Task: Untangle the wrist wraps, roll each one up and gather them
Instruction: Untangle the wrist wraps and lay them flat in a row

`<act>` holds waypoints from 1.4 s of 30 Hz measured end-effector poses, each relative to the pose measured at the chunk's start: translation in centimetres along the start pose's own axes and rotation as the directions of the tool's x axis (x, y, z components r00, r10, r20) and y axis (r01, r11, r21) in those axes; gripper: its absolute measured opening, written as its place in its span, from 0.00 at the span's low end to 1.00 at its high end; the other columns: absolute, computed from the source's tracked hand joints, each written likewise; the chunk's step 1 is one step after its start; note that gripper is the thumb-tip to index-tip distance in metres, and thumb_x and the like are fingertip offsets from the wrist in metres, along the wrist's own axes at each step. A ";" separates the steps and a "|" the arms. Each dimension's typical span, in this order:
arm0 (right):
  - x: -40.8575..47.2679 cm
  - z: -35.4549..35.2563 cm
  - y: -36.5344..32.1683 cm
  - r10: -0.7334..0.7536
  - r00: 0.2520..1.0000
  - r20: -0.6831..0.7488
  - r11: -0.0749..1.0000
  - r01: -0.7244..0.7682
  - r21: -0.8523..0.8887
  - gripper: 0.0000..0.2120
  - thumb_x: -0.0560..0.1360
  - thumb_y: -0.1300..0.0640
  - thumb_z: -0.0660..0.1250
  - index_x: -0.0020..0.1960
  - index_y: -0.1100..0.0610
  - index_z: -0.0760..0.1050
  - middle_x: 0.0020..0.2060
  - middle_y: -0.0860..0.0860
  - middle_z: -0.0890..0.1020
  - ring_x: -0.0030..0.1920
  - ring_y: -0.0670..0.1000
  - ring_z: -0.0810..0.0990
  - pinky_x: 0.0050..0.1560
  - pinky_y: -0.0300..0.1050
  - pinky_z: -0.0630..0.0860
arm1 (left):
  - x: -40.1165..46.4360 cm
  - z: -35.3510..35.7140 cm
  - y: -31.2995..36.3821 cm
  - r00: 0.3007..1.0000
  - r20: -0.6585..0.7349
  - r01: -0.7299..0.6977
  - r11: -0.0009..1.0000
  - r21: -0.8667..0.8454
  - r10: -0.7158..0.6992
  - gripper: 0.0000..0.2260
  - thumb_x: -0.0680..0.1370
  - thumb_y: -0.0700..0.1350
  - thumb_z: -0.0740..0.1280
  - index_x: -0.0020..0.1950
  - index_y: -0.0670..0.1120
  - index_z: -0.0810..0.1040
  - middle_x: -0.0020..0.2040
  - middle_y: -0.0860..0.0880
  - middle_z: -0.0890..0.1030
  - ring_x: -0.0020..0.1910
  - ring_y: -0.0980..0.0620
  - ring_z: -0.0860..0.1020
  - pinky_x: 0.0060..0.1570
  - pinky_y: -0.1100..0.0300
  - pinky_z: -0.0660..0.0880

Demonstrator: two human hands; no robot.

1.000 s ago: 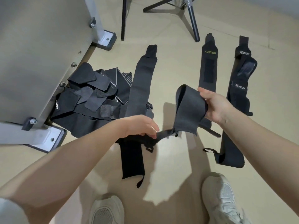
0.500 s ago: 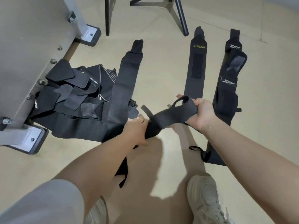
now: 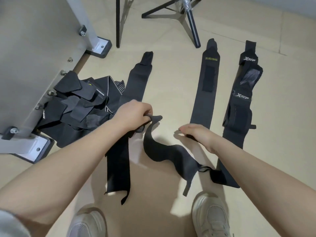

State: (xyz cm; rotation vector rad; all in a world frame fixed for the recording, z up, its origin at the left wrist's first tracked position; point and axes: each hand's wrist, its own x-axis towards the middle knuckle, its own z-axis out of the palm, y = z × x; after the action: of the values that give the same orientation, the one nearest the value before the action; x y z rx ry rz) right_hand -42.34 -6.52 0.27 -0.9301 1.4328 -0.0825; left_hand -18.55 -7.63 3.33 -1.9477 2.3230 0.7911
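Wrap (image 3: 164, 154) now sags floorward, released by right hand (image 3: 196, 134).

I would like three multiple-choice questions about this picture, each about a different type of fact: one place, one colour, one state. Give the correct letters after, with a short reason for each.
1. Where does the XUEYING wrap lie?
A. on the tangled pile
B. flat on the floor, left of the Xtep wrap
C. under the tripod

2. What colour is the word XUEYING?
A. yellow-green
B. red
C. white

3. What is the left hand doing?
A. resting flat on the floor
B. hanging idle
C. pinching one end of the wavy wrap

Answers:
1 B: it lies stretched out between the right hand and the tripod, beside the Xtep wrap.
2 A: the letters read yellow-green on black.
3 C: its fingers close on the wrap's upper end, while the rest trails down to the floor.
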 end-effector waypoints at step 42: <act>-1.4 0.2 -2.3 -0.572 0.791 -0.217 0.819 0.562 -0.112 0.22 0.78 0.63 0.61 0.66 0.43 0.70 0.52 0.42 0.77 0.53 0.43 0.76 0.58 0.44 0.73 | -1.2 1.2 -1.0 0.992 -0.106 -0.010 0.823 -0.568 -0.061 0.17 0.72 0.41 0.72 0.59 0.50 0.74 0.56 0.52 0.78 0.55 0.60 0.75 0.57 0.64 0.70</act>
State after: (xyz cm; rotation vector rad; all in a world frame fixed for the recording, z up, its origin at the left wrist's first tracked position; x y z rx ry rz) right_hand -41.34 -7.20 2.69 -1.4048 1.3288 -0.6402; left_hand -17.73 -6.14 2.36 -2.2774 2.2942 1.5590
